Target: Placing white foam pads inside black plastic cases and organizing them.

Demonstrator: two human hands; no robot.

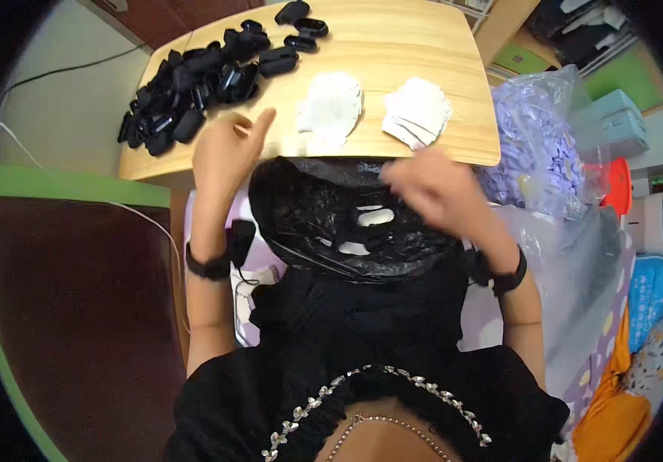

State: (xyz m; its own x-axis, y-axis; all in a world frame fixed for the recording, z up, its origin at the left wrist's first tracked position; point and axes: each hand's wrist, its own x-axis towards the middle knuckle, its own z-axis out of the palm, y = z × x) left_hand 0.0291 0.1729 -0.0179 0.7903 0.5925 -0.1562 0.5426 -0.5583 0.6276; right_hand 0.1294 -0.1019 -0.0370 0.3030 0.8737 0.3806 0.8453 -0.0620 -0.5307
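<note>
My left hand [227, 152] hovers at the table's near edge, beside a heap of small black oval cases [193, 86]. Its thumb stands away from the curled, slightly blurred fingers, and I see nothing in it. Over the right side of an open black plastic bag [300, 208] on my lap is my right hand [438, 189]. Motion smears its fingers, so what they hold, if anything, is unclear. Inside the bag lie a white oval piece [376, 217] and another white piece [354, 248]. Two fanned stacks of thin white pieces, a left stack [333, 104] and a right stack [417, 110], rest on the table.
The light wooden table [393, 38] spans the front. Right of it sits a clear plastic bag full of purple items [535, 138], with a red container [618, 187] beyond. A green-edged dark panel [77, 292] stands at my left. Both wrists wear black bands.
</note>
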